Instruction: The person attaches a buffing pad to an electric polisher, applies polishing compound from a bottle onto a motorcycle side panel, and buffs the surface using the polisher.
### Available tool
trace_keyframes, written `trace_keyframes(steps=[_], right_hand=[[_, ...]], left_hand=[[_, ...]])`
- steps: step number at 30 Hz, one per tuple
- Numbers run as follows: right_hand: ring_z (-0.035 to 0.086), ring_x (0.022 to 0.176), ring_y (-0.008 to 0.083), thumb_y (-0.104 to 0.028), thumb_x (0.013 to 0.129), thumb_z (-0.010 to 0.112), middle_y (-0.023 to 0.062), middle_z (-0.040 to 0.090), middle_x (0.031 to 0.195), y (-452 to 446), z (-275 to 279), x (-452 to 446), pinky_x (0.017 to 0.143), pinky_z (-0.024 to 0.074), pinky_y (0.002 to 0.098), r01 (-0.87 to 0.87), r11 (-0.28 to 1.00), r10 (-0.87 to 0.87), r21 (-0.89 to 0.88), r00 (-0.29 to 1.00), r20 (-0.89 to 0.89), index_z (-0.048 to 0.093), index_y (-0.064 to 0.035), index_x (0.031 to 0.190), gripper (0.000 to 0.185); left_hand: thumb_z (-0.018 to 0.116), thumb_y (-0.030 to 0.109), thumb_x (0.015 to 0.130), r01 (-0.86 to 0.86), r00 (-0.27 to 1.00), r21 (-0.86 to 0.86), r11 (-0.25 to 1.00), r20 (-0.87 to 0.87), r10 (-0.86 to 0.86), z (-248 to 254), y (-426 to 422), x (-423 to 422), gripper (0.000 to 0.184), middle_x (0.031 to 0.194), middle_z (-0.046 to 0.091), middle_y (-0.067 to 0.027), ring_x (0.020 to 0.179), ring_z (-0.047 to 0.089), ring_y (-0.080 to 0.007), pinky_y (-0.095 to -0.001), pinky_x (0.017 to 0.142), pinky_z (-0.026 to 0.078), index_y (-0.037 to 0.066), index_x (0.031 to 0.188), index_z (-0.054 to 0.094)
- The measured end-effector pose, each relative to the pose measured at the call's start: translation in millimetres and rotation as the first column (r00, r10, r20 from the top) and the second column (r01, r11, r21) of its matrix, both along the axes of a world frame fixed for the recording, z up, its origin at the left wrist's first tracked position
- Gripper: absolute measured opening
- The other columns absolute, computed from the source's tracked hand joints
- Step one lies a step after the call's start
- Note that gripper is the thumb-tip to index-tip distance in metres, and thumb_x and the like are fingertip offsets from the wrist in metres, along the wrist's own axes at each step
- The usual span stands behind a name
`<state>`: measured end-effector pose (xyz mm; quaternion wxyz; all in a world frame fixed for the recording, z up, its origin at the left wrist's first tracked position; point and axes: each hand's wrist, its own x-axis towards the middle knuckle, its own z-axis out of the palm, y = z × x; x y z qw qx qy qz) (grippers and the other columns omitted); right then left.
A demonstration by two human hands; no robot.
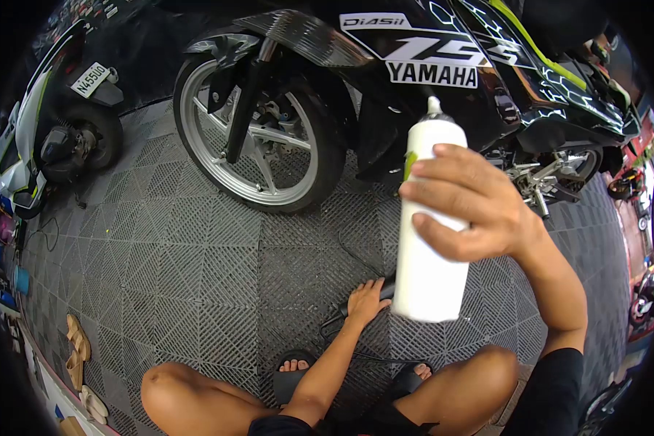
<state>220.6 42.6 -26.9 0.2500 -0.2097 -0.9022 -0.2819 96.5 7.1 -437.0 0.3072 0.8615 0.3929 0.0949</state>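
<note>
My right hand (pixel 476 203) is closed around a white squeeze bottle (pixel 430 287) with a pointed nozzle and a bit of green label. The bottle is upright, raised in front of the motorcycle's black fairing (pixel 385 109), which carries YAMAHA lettering. Low on the floor, my left hand (pixel 367 299) lies over a black corded tool (pixel 388 288), fingers around its body. Part of that tool is hidden behind the bottle, so its exact kind cannot be made out. To the left of the bottle stands the motorcycle's front wheel (pixel 269 190) with silver spokes.
A second motorcycle (pixel 65 145) stands at the far left. Grey interlocking floor tiles (pixel 196 291) spread under everything. A black cord (pixel 385 359) runs by my sandalled feet. Tan sandals (pixel 78 352) lie at lower left, and more motorcycles (pixel 643 305) line the right edge.
</note>
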Motion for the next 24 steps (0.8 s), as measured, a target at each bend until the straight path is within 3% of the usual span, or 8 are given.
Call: trace_keyframes(steps=[3,4,7,8,19,24], right_hand=[[0.066,0.096,0.0252,-0.008,0.068,0.072,0.0062,0.066,0.102,-9,-3,14,0.09,0.0538,0.0431,0.027,1.0,-0.028,-0.012,0.999,-0.016,0.058,-0.0137,0.093,0.029],[0.066,0.096,0.025,-0.008,0.068,0.072,0.0059,0.066,0.102,-13,-5,18,0.09,0.0536,0.0429,0.031,0.999,-0.032,-0.022,0.999,-0.02,0.059,-0.0142,0.093,0.029],[0.065,0.097,0.024,-0.01,0.067,0.072,0.0049,0.066,0.101,-18,-20,30,0.092,0.053,0.0414,0.043,0.999,-0.044,-0.012,0.999,-0.007,0.059,-0.0154,0.093,0.03],[0.065,0.098,0.0235,-0.011,0.067,0.072,0.0046,0.066,0.101,-19,-26,37,0.093,0.0528,0.0409,0.061,0.998,-0.06,-0.023,0.998,0.009,0.059,-0.0159,0.094,0.03],[0.06,0.107,0.0222,-0.015,0.069,0.067,0.0033,0.062,0.107,-27,-70,66,0.101,0.0473,0.0397,0.062,0.988,-0.054,-0.138,0.997,0.06,0.056,-0.0162,0.095,0.028],[0.063,0.104,0.0225,-0.012,0.072,0.07,0.0034,0.066,0.106,-42,-85,83,0.097,0.0481,0.0415,0.051,0.985,-0.072,-0.164,0.989,-0.125,0.058,-0.0154,0.089,0.021]], left_hand=[[0.071,0.04,0.079,0.027,0.99,0.079,0.996,0.134,-0.038,-37,-1,1,0.068,0.12,0.058,-0.014,0.105,0.058,-0.0334,-0.0417,0.09,0.048,0.008,0.134,0.047],[0.07,0.04,0.079,-0.005,0.987,-0.081,0.997,0.157,0.018,-21,-2,-1,0.068,0.12,0.058,-0.0141,0.105,0.058,-0.0332,-0.0418,0.089,0.048,0.008,0.135,0.047],[0.07,0.041,0.079,-0.042,0.999,-0.172,0.984,-0.028,0.038,29,2,-2,0.068,0.12,0.058,-0.0139,0.104,0.058,-0.0332,-0.0419,0.089,0.048,0.008,0.134,0.047],[0.071,0.04,0.079,-0.009,0.999,-0.088,0.996,-0.041,0.005,18,2,0,0.067,0.12,0.058,-0.0139,0.105,0.058,-0.0332,-0.0417,0.09,0.049,0.008,0.133,0.048],[0.072,0.038,0.077,-0.017,0.994,-0.152,0.988,-0.107,0.001,32,3,4,0.067,0.119,0.058,-0.0147,0.107,0.057,-0.0336,-0.0428,0.09,0.049,0.008,0.131,0.048],[0.075,0.038,0.074,-0.063,0.998,-0.213,0.975,-0.024,0.059,42,2,7,0.067,0.113,0.06,-0.016,0.104,0.058,-0.0334,-0.0422,0.087,0.05,0.007,0.128,0.05]])
